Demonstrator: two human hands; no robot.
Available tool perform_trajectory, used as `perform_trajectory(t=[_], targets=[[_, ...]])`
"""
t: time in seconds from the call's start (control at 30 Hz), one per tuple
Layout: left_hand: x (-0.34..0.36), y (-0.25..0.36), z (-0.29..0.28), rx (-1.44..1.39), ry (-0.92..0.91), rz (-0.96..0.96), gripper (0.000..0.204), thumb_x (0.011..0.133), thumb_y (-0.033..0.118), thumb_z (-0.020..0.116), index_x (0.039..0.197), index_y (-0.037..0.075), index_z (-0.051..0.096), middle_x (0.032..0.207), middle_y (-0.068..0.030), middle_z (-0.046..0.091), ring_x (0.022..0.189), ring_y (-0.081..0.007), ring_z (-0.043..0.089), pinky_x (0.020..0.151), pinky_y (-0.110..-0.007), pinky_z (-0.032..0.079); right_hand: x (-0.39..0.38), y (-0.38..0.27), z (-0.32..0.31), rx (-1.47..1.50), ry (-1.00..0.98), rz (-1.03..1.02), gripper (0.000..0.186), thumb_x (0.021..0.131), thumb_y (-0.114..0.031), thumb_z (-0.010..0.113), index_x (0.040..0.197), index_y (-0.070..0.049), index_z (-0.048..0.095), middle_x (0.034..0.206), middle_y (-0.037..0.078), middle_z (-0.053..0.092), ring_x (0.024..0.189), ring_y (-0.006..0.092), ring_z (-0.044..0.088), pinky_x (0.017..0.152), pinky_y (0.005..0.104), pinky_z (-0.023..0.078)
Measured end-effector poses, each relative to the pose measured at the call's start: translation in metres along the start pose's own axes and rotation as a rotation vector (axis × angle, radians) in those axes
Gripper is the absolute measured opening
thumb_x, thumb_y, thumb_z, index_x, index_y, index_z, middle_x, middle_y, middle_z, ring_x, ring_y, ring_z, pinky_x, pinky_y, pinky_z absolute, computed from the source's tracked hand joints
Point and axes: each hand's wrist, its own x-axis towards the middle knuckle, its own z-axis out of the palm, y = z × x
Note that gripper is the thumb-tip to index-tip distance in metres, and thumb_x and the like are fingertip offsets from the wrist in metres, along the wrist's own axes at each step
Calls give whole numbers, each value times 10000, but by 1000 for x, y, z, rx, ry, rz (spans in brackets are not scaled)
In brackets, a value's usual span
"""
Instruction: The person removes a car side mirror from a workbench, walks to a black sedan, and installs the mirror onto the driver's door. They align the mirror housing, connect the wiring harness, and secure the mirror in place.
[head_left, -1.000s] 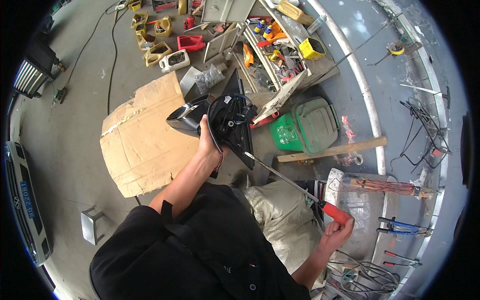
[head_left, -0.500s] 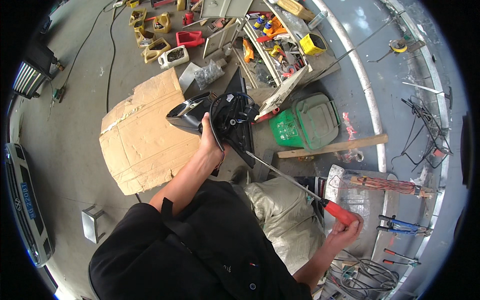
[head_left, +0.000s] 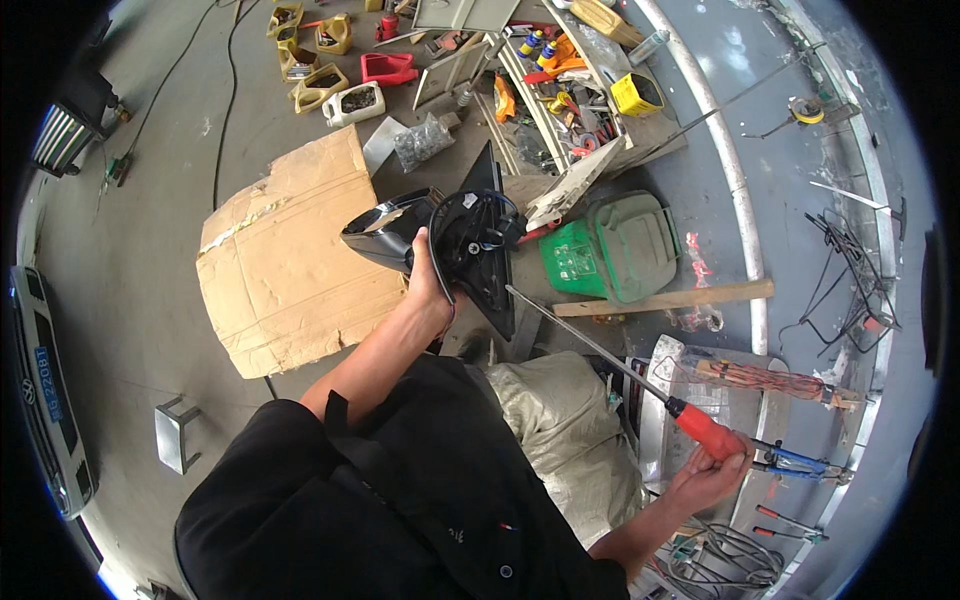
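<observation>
Directly before the person's black clothing [head_left: 390,480], the right hand [head_left: 708,477] was closed around the butt of a long red-handled tool [head_left: 690,417], held out to the right. The left hand [head_left: 430,290] gripped a black side mirror [head_left: 462,250], its mounting plate [head_left: 497,285] turned rightward. Over the last second the right hand had drawn outward and the tool's tip had travelled up beside the plate's edge; contact there could not be confirmed. This was judged a repositioning of the tool, no driving force being evident; the left hand's hold was unchanged. A pale woven sack [head_left: 560,420] lay just right of the clothing. Beyond the left forearm lay a cardboard sheet [head_left: 290,260]; a green bin [head_left: 575,260] stood right of the mirror, and cut-open yellow jugs [head_left: 313,95] sat farthest off.
</observation>
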Motion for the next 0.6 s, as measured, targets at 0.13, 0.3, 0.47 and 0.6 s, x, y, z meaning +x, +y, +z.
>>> perform_trajectory(t=[0.13, 0.3, 0.47, 0.6], targets=[[-6, 0, 4, 20, 24, 36, 683, 982, 639, 389, 1413, 125, 517, 1397, -84, 570, 1232, -291, 559, 1104, -478, 396, 1, 9, 11, 6, -52, 2, 376, 978, -355, 536, 1042, 15, 534, 632, 17, 420, 479, 79, 321, 435, 240, 240], [-11, -3, 6, 91, 84, 49, 689, 975, 651, 395, 1411, 132, 520, 1409, -70, 560, 1238, -280, 537, 1091, -480, 392, -3, 16, 38, 18, -84, 40, 339, 981, -335, 523, 1020, 1, 553, 607, 3, 414, 451, 72, 301, 418, 235, 219], [-5, -4, -6, 31, 61, -17, 684, 981, 644, 390, 1416, 131, 513, 1447, -74, 525, 1279, -277, 503, 1121, -475, 355, -5, 18, 54, 35, -134, 42, 325, 981, -329, 516, 996, -7, 555, 596, -15, 406, 444, 58, 292, 416, 224, 218], [-13, -5, -5, 63, 49, -33, 721, 954, 676, 421, 1411, 128, 521, 1404, -91, 559, 1255, -300, 529, 1109, -496, 378, -6, 20, 57, 33, -134, 75, 318, 982, -320, 511, 989, -6, 556, 590, -19, 403, 444, 60, 297, 416, 224, 223]])
